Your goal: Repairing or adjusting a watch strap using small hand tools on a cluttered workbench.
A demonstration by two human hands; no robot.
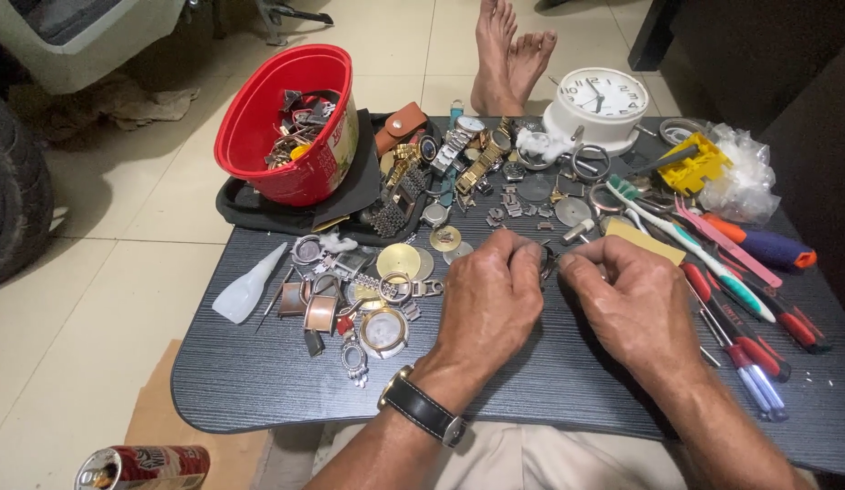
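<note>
My left hand (pixel 491 304) and my right hand (pixel 636 304) meet fingertip to fingertip over the dark wood-grain table (pixel 259 381). Between the fingertips both hands pinch a small dark metal part (pixel 550 263); most of it is hidden and its kind cannot be told. A black-strapped watch (pixel 422 408) sits on my left wrist. Loose watch cases, rings and straps (pixel 368 299) lie just left of my left hand. Screwdrivers with red handles (pixel 749 340) lie just right of my right hand.
A red bucket (pixel 291 122) of watch parts stands at the back left on a dark cloth. A white clock (pixel 599 104), several wristwatches (pixel 463 154), a toothbrush (pixel 686 236), a yellow plastic piece (pixel 695 163), a white glue tube (pixel 245 286). Bare feet (pixel 509 54) rest beyond the table; a can (pixel 141 467) lies on the floor.
</note>
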